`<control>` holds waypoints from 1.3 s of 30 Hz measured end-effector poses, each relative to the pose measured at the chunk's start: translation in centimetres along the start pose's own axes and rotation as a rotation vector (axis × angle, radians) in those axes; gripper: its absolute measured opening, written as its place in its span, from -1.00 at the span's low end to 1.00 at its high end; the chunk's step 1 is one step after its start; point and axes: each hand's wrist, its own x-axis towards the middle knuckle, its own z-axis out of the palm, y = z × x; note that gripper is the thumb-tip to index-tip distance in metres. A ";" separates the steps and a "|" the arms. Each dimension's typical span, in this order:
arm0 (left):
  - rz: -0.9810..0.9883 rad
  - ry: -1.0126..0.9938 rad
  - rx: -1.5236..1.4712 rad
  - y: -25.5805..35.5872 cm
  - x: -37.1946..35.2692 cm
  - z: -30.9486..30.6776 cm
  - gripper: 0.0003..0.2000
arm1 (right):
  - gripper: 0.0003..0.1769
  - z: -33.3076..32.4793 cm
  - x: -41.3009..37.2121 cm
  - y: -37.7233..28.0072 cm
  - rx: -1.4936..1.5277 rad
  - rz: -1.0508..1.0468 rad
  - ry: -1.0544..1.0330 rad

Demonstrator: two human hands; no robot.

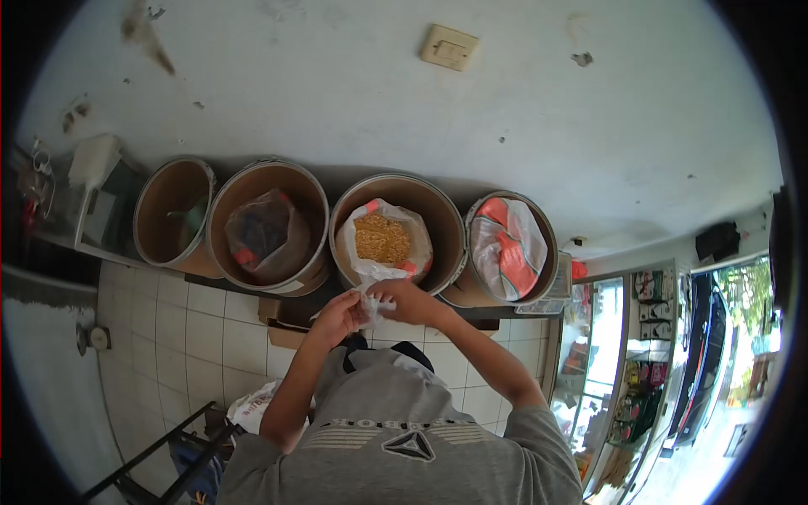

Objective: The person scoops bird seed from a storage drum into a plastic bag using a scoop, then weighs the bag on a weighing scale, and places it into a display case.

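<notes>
A thin, clear plastic bag (379,313) is pinched between my two hands, in front of the middle-right drum. My left hand (340,317) has its fingers closed on the bag's left side. My right hand (406,301) grips its upper right part, the fingers partly hidden by the hand's back. Just beyond them, a white sack (419,232) with orange marks stands open inside a brown drum (446,220). Golden-yellow grains or pellets (383,239) fill the sack; their exact kind cannot be made out.
Beside that drum stand others: one with a translucent bag (265,229), one with an orange-and-white sack (510,248), and a drum (172,210) at far left. A cardboard box (288,337) lies below. A black metal frame (168,454) is at lower left, glass cabinets (602,345) at right.
</notes>
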 end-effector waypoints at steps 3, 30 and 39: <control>0.060 0.084 -0.048 2.0 -1.0 -1.4 -0.86 | -0.71 -1.2 3.7 3.3 0.396 0.029 0.152; 0.461 0.625 -0.426 -4.3 -5.7 -0.4 -0.71 | -0.56 6.9 12.2 24.5 0.033 0.579 0.506; 0.557 0.594 -0.408 -2.5 -5.0 -1.3 -0.78 | -0.44 3.8 11.1 23.5 -0.022 0.634 0.361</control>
